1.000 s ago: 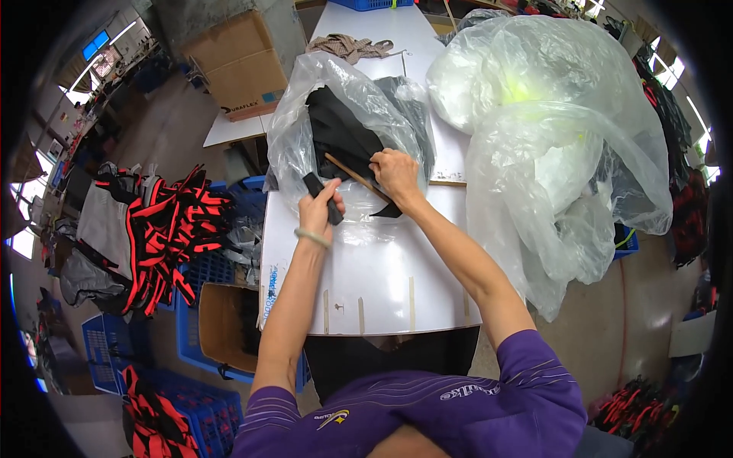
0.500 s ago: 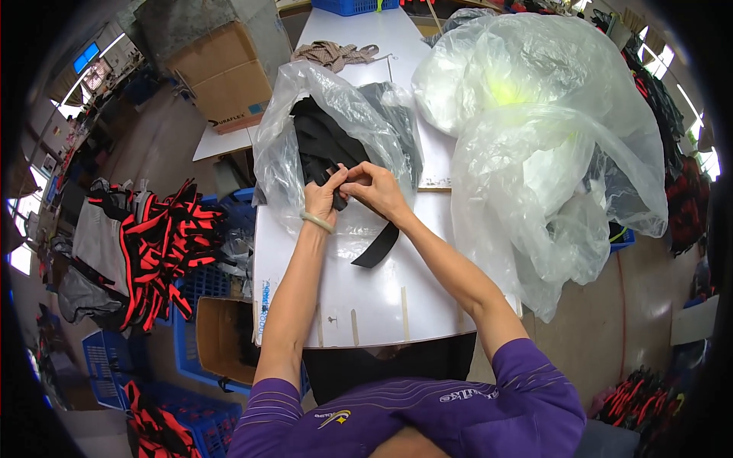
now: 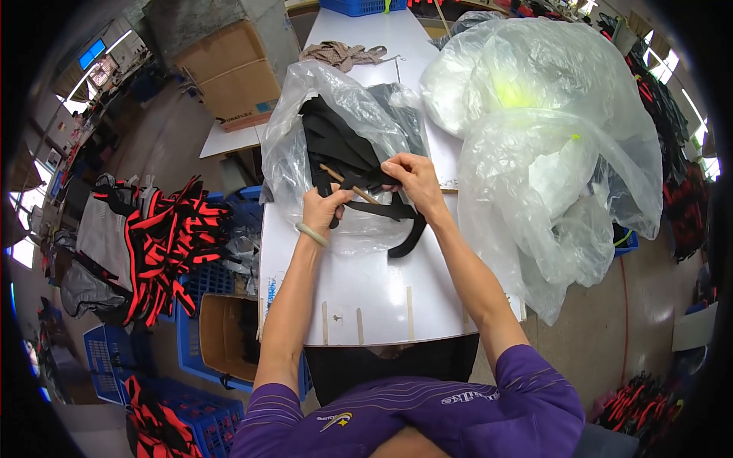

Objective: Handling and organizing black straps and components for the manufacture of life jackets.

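An open clear plastic bag (image 3: pixel 284 156) lies on the white table (image 3: pixel 366 301), with black strips of fabric (image 3: pixel 332 130) bunched inside. At its near side my left hand (image 3: pixel 324 206) is closed on a black strap (image 3: pixel 379 208). My right hand (image 3: pixel 414 180) pinches another part of the black strapping, apart from the left hand and to its right. A loose loop of strap hangs below the right hand onto the table. Between the hands a thin brown stick (image 3: pixel 347 183) lies slanted among the straps; what bears it is hidden.
Big, puffed clear bags (image 3: pixel 527 160) crowd the table's right side. A checked cloth (image 3: pixel 343 55) and a blue crate (image 3: pixel 359 6) are at the far end. A cardboard box (image 3: pixel 229 72) stands far left; red-and-black pieces (image 3: pixel 164 244) heap over blue crates at left.
My hands have moved apart, the right one going right with strapping in it. The brown stick now shows between them, and the loose strap end has shifted right and curled.
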{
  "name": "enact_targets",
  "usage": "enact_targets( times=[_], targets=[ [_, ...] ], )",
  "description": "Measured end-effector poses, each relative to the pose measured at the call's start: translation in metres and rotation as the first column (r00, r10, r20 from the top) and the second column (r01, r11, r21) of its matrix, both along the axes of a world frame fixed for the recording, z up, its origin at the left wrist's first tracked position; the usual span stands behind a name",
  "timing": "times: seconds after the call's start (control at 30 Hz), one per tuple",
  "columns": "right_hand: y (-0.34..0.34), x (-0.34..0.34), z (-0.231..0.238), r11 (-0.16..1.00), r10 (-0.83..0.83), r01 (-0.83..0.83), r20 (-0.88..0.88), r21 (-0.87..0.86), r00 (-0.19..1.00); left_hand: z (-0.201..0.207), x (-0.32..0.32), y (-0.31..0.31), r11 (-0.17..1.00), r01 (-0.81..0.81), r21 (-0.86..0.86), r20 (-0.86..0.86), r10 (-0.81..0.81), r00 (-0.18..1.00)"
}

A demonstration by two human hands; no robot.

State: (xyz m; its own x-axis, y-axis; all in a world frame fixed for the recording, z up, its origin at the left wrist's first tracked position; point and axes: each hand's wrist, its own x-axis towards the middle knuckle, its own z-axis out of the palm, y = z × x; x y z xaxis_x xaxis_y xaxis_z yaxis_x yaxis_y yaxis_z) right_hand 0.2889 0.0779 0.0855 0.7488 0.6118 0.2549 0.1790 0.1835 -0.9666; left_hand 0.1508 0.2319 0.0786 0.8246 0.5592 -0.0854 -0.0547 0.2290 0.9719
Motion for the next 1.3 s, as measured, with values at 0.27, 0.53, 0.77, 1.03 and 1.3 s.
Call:
enact_targets(
  times=[0.27,0.53,0.77,1.03,1.3],
  targets=[
    [-0.041,0.058,0.027,0.905,-0.402,0.386,0.066,0.177,0.913,0.047,-0.073,-0.034,0.821,0.542,-0.181,-0.049,-0.558,0.829],
    [0.058,0.081,0.020,0.906,-0.259,0.396,0.543,-0.149,0.798,0.057,-0.171,-0.047,0.850,0.431,-0.303,0.402,-0.296,0.866],
    [0.080,0.097,0.018,0.823,-0.430,0.566,0.595,-0.051,0.679,0.132,-0.289,-0.024,0.967,-0.251,-0.049,0.620,0.226,0.751],
    [0.132,0.045,0.020,0.864,-0.081,0.415,0.738,-0.283,0.670,0.088,-0.134,-0.058,0.982,-0.185,-0.034,0.075,0.188,0.979],
    [-0.031,-0.090,0.040,0.916,0.396,-0.369,0.201,-0.158,0.896,0.048,-0.065,-0.081,0.928,-0.212,-0.306,0.128,0.261,0.957]
  ],
)
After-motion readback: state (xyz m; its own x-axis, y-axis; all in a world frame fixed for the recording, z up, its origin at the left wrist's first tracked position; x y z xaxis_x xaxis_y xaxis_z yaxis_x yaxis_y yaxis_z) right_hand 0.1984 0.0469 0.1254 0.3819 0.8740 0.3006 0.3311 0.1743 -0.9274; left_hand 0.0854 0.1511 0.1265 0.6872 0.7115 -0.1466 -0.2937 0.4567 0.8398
